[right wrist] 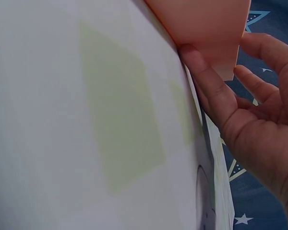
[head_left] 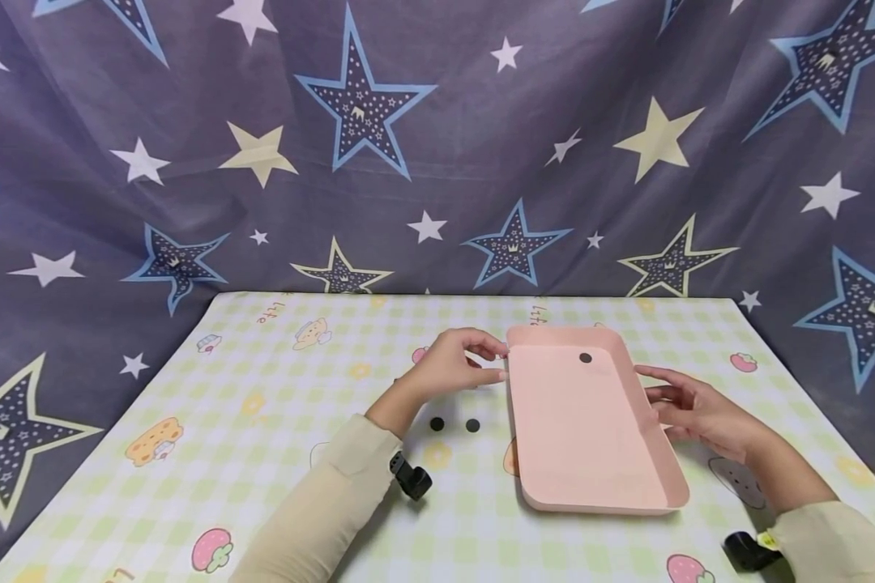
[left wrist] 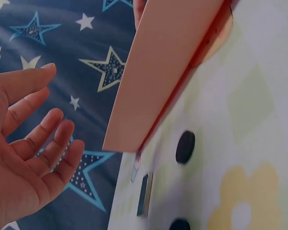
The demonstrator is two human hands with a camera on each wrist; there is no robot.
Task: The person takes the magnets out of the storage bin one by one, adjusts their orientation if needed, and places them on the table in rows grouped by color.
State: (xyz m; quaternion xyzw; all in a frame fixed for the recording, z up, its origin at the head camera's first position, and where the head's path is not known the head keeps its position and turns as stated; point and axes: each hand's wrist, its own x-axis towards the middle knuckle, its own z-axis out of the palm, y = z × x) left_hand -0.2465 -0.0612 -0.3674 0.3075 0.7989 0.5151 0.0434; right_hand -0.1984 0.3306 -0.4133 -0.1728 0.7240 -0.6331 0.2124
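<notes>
A shallow pink rectangular tray (head_left: 583, 429) lies on the table between both hands, its long sides running away from me. One small black disc (head_left: 586, 358) rests inside near its far end. My left hand (head_left: 455, 364) is beside the tray's far left side, fingers loosely bent; in the left wrist view these fingers (left wrist: 53, 139) stand apart from the pink wall. My right hand (head_left: 703, 417) is at the tray's right side. In the right wrist view its thumb touches the outer wall low down, and the forefinger (right wrist: 264, 48) reaches the wall's edge.
Two more black discs (head_left: 437, 423) (head_left: 472, 425) lie on the checked tablecloth (head_left: 262, 461) left of the tray. A thin dark rectangular piece (left wrist: 144, 194) also lies there. Behind the table hangs a star-patterned curtain (head_left: 437, 178).
</notes>
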